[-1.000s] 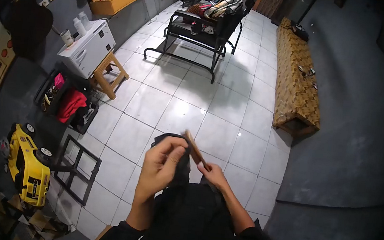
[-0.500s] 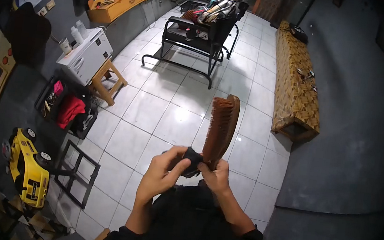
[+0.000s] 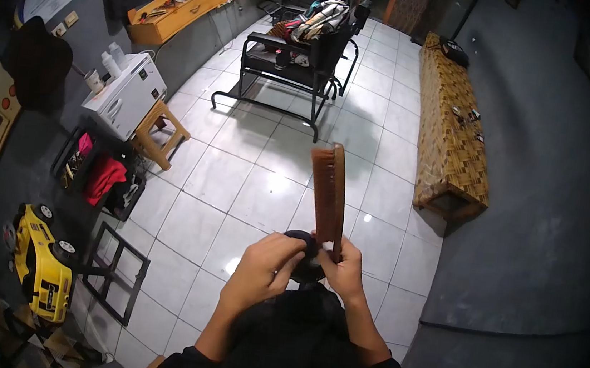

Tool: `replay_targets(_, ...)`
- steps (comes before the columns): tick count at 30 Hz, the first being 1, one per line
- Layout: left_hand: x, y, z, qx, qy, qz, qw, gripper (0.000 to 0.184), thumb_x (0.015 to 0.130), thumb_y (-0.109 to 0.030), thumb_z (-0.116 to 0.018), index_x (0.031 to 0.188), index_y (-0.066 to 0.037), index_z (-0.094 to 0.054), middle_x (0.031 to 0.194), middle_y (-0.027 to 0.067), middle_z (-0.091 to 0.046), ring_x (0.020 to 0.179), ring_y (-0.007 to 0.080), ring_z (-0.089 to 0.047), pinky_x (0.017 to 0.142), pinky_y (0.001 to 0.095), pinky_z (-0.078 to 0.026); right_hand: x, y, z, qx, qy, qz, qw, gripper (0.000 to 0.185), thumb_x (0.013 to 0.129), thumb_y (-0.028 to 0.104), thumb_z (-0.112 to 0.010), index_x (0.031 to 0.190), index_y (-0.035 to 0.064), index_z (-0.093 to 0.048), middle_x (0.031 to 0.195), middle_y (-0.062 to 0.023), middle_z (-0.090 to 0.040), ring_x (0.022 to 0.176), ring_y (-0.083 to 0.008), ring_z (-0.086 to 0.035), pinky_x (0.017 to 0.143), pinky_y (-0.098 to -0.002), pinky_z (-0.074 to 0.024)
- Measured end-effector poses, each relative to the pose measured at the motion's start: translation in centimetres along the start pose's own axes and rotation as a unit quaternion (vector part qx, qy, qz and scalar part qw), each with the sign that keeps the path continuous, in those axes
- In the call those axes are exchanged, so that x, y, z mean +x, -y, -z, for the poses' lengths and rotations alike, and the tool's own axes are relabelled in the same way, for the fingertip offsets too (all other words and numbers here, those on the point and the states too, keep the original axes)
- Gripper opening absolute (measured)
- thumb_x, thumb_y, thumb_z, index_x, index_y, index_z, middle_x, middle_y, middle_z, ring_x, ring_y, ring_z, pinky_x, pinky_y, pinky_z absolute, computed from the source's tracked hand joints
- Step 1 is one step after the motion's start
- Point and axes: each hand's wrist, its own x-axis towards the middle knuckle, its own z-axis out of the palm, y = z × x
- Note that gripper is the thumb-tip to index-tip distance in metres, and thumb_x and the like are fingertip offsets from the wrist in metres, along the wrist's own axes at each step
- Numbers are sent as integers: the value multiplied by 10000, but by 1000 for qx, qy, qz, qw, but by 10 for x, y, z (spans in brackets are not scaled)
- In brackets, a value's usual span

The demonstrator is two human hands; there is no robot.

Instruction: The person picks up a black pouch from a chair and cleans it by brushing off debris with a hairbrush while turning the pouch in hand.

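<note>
Upright in my right hand (image 3: 343, 269) is a wooden brush (image 3: 330, 195), its reddish-brown bristles facing left. My left hand (image 3: 270, 266) has its fingers closed on the edge of a black item (image 3: 299, 239), whose full shape is hidden behind my fingers. The two hands are close together in front of my black clothing. My right fingertips are beside the black item; whether they also grip it is unclear.
A black metal-framed chair (image 3: 278, 67) holding a cloth bundle (image 3: 321, 20) stands ahead. Along the right wall runs a woven bench (image 3: 452, 121). At left are a white box (image 3: 128, 98), a wooden stool (image 3: 163, 134), a yellow toy car (image 3: 45, 265) and a black frame (image 3: 113, 273).
The brush, first low and angled, has come upright, then shifted slightly left with its bristles turned. The black item has moved between my hands.
</note>
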Motion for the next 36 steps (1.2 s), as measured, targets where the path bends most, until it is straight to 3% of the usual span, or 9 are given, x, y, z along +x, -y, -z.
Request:
replay_targets(4, 1, 9, -25, -69, -2, 169, 983, 93, 916, -56, -503, 936, 28, -535, 641, 70, -512, 583, 92, -477, 538, 237, -394, 0, 25, 23, 50, 20, -63, 997, 344, 926, 320, -519, 993, -17, -546, 639, 3, -442, 574, -58, -417, 507, -215, -349)
replay_targets(6, 7, 13, -35, -96, -35, 178, 979, 88, 906, -54, -507, 933, 24, -537, 687, 129, -540, 605, 185, -523, 574, 277, -422, -6, 38, 36, 59, 81, -124, 987, 513, 969, 466, -346, 959, -18, -512, 655, 3, -447, 588, -67, -426, 515, -219, -358)
replay_targets(13, 28, 8, -27, -133, -85, 152, 976, 90, 905, -59, -519, 922, 28, -534, 688, 78, -534, 622, 101, -492, 564, 244, -406, -39, -44, 13, -49, 73, -54, 995, 476, 977, 453, -322, 877, 12, -472, 598, -19, -410, 504, -89, -392, 474, -249, -336)
replay_targets(17, 29, 6, -13, -215, -123, 137, 959, 88, 930, -47, -487, 929, 20, -545, 727, -6, -528, 654, 41, -449, 570, 186, -376, -53, -192, 40, -283, 216, -66, 932, 519, 964, 436, -321, 993, -21, -564, 847, -238, -631, 814, -373, -623, 701, -458, -474)
replay_targets(20, 27, 3, -9, -231, -127, 122, 957, 92, 940, -58, -481, 940, 14, -538, 742, -16, -513, 658, 29, -433, 580, 171, -363, -65, -251, 59, -422, 351, -292, 783, 621, 944, 499, -262, 1015, -5, -618, 988, -274, -606, 954, -420, -579, 813, -501, -447)
replay_targets(23, 24, -5, -5, -260, -155, 132, 944, 110, 956, -78, -458, 956, 5, -530, 766, -27, -503, 671, 22, -421, 595, 164, -354, -66, -246, 60, -445, 333, -323, 766, 613, 923, 503, -324, 946, -24, -638, 991, -286, -600, 980, -414, -571, 820, -480, -455)
replay_targets(27, 19, -7, -1, -249, -178, 155, 939, 122, 960, -86, -453, 957, 7, -531, 762, -26, -503, 671, 23, -418, 597, 162, -349, -39, -193, 40, -178, 183, -150, 955, 549, 968, 434, -316, 868, -23, -604, 707, -129, -598, 648, -304, -581, 622, -405, -460)
replay_targets(31, 13, -4, -1, -200, -142, 150, 958, 119, 958, -83, -456, 969, 10, -529, 760, -27, -498, 673, 23, -412, 596, 160, -343, -9, -32, 31, 273, 253, -262, 890, 405, 975, 388, -392, 892, 16, -531, 655, -14, -461, 570, -104, -439, 531, -270, -385)
replay_targets(36, 20, -16, 4, -176, -195, 128, 956, 118, 956, -85, -462, 977, 11, -526, 789, -21, -506, 686, 25, -413, 601, 161, -345, -3, -54, 13, 33, 232, -122, 964, 390, 966, 360, -425, 890, -1, -552, 661, -52, -493, 580, -156, -474, 561, -295, -406)
